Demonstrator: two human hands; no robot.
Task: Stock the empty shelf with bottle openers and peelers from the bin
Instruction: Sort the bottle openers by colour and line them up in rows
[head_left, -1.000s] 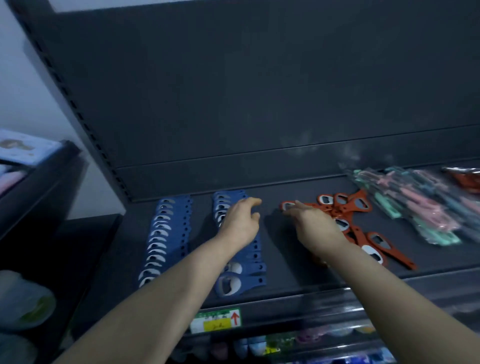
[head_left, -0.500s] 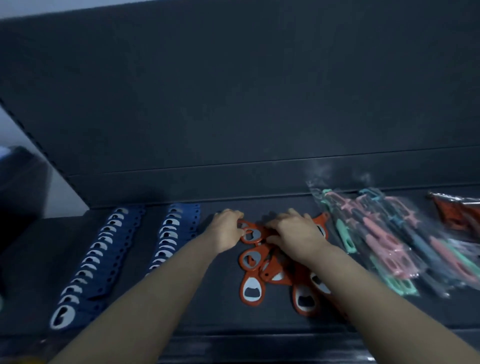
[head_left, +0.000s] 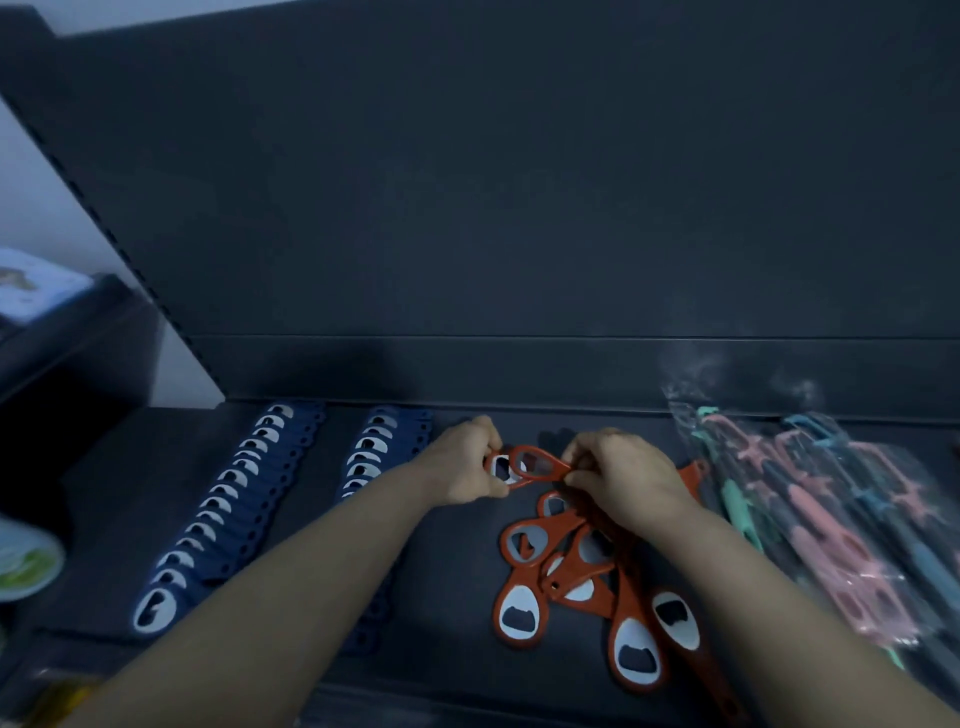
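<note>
On the dark shelf (head_left: 447, 587) a loose heap of orange bottle openers (head_left: 571, 582) lies in the middle. Just behind the heap, my left hand (head_left: 467, 462) and my right hand (head_left: 618, 478) pinch orange bottle openers (head_left: 530, 465) between them, lifted slightly off the shelf. My left fingers hold the head end and my right fingers hold the handle end. Two neat rows of blue bottle openers (head_left: 223, 514) run front to back at the left; my left forearm covers part of the second row (head_left: 376, 452). Bagged peelers (head_left: 831, 509) in pink, teal and dark colours lie at the right.
The shelf's back panel (head_left: 519, 208) rises right behind the hands. A perforated upright (head_left: 104, 228) borders the shelf at the left. A neighbouring dark unit (head_left: 62, 353) and a round green and white object (head_left: 26, 564) sit at the far left.
My hands have raised orange openers off the heap and hold them stretched between them. My left hand left the blue row a second ago. The view has shifted.
</note>
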